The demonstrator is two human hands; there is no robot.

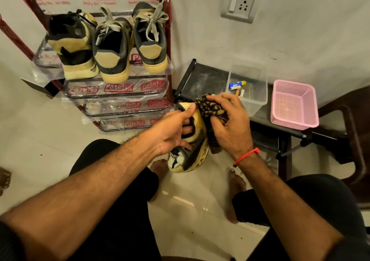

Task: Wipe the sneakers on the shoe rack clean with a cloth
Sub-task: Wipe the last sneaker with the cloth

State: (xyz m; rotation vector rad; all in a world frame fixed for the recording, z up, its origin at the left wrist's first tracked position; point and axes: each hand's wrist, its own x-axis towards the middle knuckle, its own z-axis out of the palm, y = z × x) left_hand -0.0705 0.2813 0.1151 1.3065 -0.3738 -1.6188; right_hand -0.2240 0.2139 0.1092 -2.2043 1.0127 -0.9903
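I hold a tan and black sneaker in front of me above the floor, its toe pointing toward me. My left hand grips it from the left, thumb on the heel and fingers curled inside the opening. My right hand presses a brown and black patterned cloth against the sneaker's right side, fingers curled over the cloth. Three more tan and black sneakers stand heel-out on the upper shelf of the red-framed shoe rack at the upper left.
Lower rack shelves, wrapped in printed plastic, hold nothing. A low black table to the right carries a clear bin of small items and a pink basket. A dark chair stands at far right. My bare feet rest on the tiled floor.
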